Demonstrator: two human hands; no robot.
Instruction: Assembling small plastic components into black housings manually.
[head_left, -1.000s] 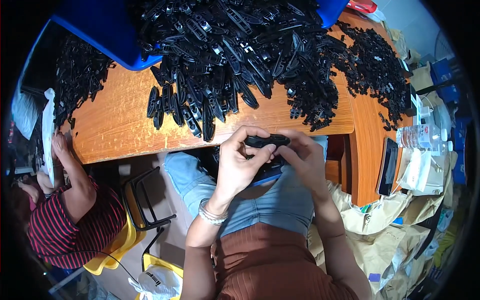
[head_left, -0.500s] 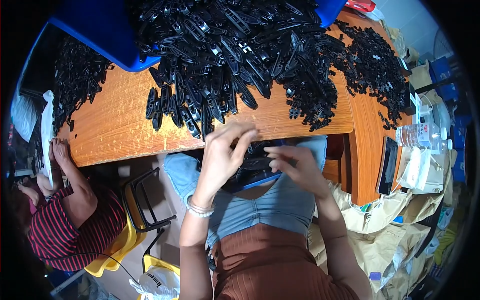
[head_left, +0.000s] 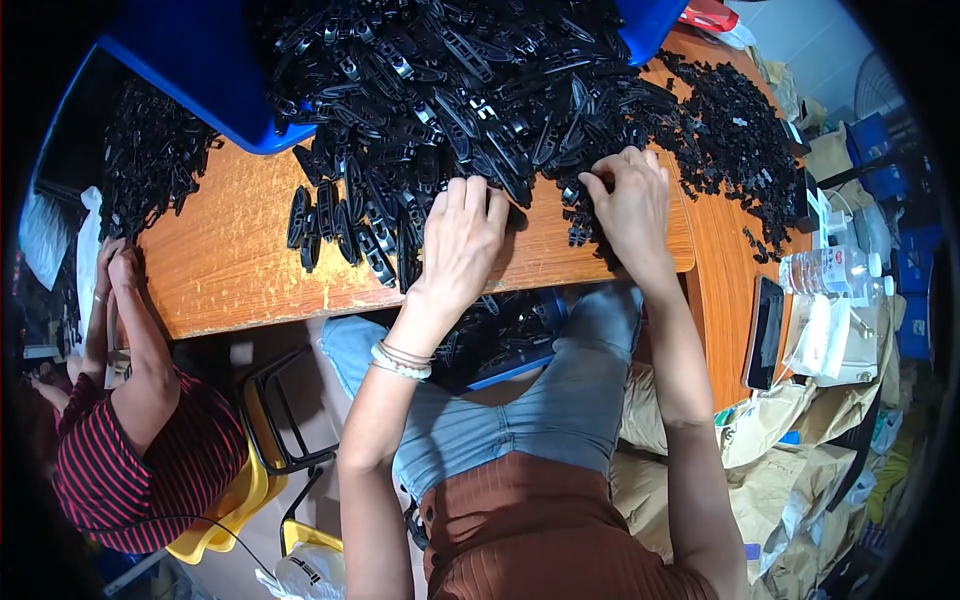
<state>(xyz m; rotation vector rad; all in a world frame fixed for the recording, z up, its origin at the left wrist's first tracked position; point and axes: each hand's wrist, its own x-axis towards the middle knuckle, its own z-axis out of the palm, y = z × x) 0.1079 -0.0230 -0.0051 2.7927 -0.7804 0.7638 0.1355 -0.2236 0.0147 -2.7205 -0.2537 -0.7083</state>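
My left hand (head_left: 462,240) reaches over the table's front edge to the heap of long black plastic clip-like parts (head_left: 455,125). Its fingers are curled round one long black part (head_left: 514,217), whose end shows beside the fingers. Farther right, my right hand (head_left: 634,210) is bent down over a pile of small black plastic pieces (head_left: 580,232), fingers drawn together. What lies between those fingertips is hidden. Below the table edge, a blue tray (head_left: 545,355) with black parts in it sits at my lap.
A blue bin (head_left: 215,85) opens onto the heap. More small black pieces (head_left: 735,130) cover the right-hand table. A phone (head_left: 765,330) and plastic bottles (head_left: 835,272) are at the right, above brown paper (head_left: 780,480). At left, a co-worker in a striped top (head_left: 150,460) sits nearby.
Both hands have moved from above my lap up to the table. My left hand has gone to the long parts, my right to the small pieces. The lap tray shows more now.
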